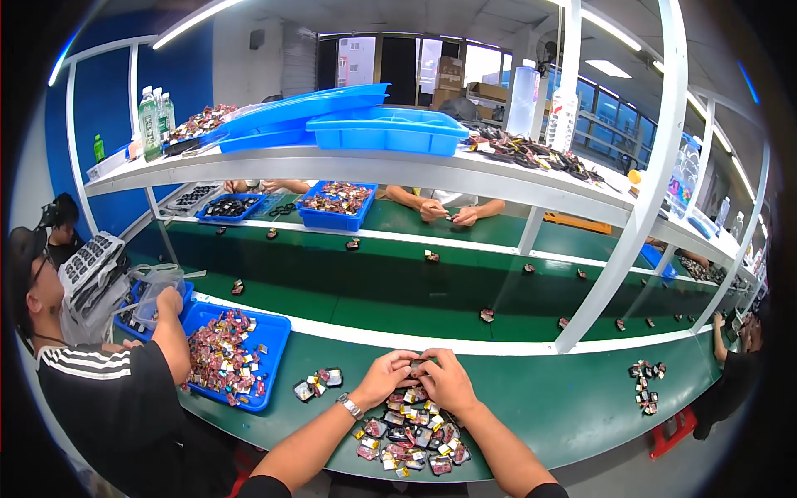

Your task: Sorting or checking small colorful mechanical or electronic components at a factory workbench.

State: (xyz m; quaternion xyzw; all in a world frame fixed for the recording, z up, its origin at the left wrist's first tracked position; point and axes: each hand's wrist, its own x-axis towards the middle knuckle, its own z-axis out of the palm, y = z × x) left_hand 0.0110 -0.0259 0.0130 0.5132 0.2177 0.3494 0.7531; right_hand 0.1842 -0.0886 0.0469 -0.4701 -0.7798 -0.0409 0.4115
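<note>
My left hand (383, 380), with a metal watch on its wrist, and my right hand (449, 383) meet over the near green bench (531, 390). Their closed fingertips pinch a small electronic assembly (415, 370), mostly covered by the fingers. Just below them, on the bench, spreads a pile of small electronic assemblies (413, 436) with black casings, reddish boards and silvery or yellow-taped cells. A smaller group of them (318, 383) lies left of my left forearm.
A blue tray (281, 336) of red-and-white parts stands at left, beside a co-worker (108, 390) reaching into another container. Ahead, a green conveyor belt (382, 290) carries scattered assemblies. White shelf posts (635, 224) rise at right. Another group of assemblies (645, 386) lies on the bench at right.
</note>
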